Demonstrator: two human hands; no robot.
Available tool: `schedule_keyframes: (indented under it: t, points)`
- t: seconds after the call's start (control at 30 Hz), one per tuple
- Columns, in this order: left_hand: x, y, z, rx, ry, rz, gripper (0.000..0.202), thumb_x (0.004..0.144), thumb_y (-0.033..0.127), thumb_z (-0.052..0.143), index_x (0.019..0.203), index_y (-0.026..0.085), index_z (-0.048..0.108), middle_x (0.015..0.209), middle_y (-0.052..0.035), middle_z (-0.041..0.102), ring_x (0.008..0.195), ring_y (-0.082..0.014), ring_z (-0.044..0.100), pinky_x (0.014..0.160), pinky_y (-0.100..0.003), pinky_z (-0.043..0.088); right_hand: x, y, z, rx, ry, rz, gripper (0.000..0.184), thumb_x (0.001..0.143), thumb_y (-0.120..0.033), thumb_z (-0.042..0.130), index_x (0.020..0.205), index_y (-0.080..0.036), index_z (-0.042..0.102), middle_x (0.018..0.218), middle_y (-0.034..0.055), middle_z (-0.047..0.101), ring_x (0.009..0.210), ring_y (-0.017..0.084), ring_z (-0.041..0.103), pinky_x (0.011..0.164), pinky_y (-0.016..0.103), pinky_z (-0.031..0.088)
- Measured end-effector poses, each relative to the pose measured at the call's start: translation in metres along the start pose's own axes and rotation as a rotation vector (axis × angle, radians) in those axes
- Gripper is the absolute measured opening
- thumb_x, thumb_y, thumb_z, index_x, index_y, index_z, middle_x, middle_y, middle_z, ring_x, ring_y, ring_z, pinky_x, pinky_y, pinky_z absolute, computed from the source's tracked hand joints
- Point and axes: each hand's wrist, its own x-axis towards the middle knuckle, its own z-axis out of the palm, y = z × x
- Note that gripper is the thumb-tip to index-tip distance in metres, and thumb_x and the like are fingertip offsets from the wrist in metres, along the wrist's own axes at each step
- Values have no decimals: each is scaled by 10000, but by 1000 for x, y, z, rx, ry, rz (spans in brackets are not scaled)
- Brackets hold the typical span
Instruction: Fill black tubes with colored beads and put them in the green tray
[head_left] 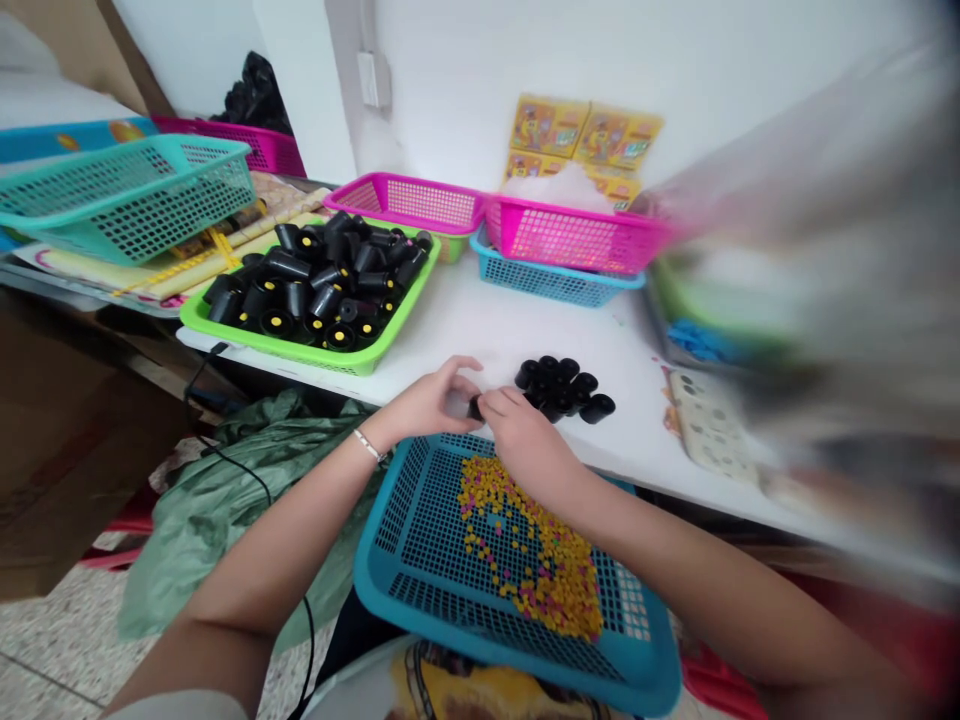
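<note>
Both hands meet at the front edge of the white table (487,330), pinched together on one small black cylinder (474,407). My left hand (431,400) curls round it from the left, with a thin bracelet on the wrist. From the right, my right hand (525,435) pinches the same piece. A cluster of finished-looking black cylinders (564,388) stands upright just beyond my right hand. Under my forearms, a blue mesh basket (420,560) rests on my lap and holds a scatter of small yellow and pink beads (532,555).
A green tray (375,355) piled with several black cylinders sits at the left of the table. Pink baskets (409,200) and a blue one (547,283) line the wall. A teal basket (127,195) stands far left. The right side is blurred. A green bag (225,490) lies on the floor.
</note>
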Motion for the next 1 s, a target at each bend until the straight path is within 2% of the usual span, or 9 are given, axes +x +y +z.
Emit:
schedule_keyframes:
  t: [0.13, 0.23, 0.37, 0.57, 0.73, 0.9, 1.0]
  points:
    - [0, 0, 1, -1, 6, -6, 681, 680, 197, 721, 1250, 215, 349, 986, -47, 665, 927, -177, 617, 868, -331, 440, 4, 11, -10, 209, 10, 93, 491, 624, 73, 369, 941, -138, 678, 891, 71, 632, 837, 183, 561, 778, 328, 483]
    - [0, -1, 2, 14, 10, -7, 703, 665, 195, 732, 1260, 212, 359, 977, -45, 660, 932, -180, 610, 873, -341, 443, 4, 14, -19, 281, 0, 166, 552, 600, 64, 358, 991, -148, 685, 841, 55, 666, 793, 167, 594, 756, 315, 488]
    - [-1, -2, 2, 12, 24, -5, 691, 666, 197, 729, 1260, 207, 374, 974, -48, 654, 927, -180, 610, 877, -351, 444, 0, 8, -17, 219, -3, 134, 578, 613, 77, 355, 1068, -112, 657, 993, 105, 671, 934, 199, 600, 852, 359, 492]
    - [0, -3, 2, 43, 45, 0, 655, 660, 222, 731, 1235, 203, 419, 892, -24, 639, 863, -171, 616, 829, -329, 458, -13, -3, 1, -94, 14, 2, 463, 789, 41, 343, 1199, -4, 554, 1133, 234, 602, 1062, 304, 538, 934, 505, 465]
    - [-1, -3, 1, 71, 43, -2, 638, 662, 229, 728, 1230, 206, 439, 883, -20, 639, 849, -171, 617, 817, -322, 457, -22, -7, 16, -264, 21, -30, 453, 830, 18, 334, 1253, 77, 485, 1167, 287, 575, 1097, 336, 521, 944, 492, 466]
    - [-1, -1, 1, 76, 46, -16, 625, 665, 218, 722, 1228, 193, 452, 862, -16, 653, 817, -168, 622, 792, -317, 467, -18, -8, 16, -204, -7, 23, 465, 812, 30, 353, 1254, 77, 489, 1160, 290, 580, 1076, 329, 541, 949, 493, 464]
    - [0, 0, 4, 114, 54, 13, 552, 677, 212, 709, 1193, 186, 516, 930, -37, 665, 863, -176, 621, 834, -339, 470, -14, -1, 2, -14, 11, 57, 480, 786, 41, 361, 1229, 2, 541, 1146, 222, 606, 1083, 283, 548, 963, 461, 465]
